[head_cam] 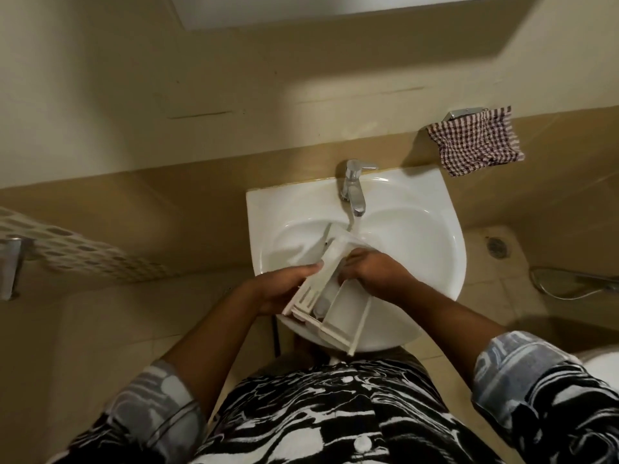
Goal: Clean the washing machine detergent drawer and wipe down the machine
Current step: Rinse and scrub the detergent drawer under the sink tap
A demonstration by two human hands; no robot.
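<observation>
Just below the middle of the frame a white detergent drawer (338,304) is held tilted over the front half of a white sink (447,239), its far end down in the bowl and its near end jutting past the sink's front rim. The left hand (288,288) grips the drawer's left wall, fingers laid along the side and reaching toward the far end. The right hand (373,271) sits on the drawer's right side, its fingers curled over the wall and down into a compartment; whether they are rubbing or only holding cannot be told. A chrome tap (353,189) at the back of the sink runs a thin stream of water (351,226) that lands at the drawer's far end. To the upper right a checked cloth (475,144) hangs from a metal holder (464,113) on the wall ledge. At the left edge is a white perforated basket (70,251), and at the right a floor drain (495,244) in the tiles.
</observation>
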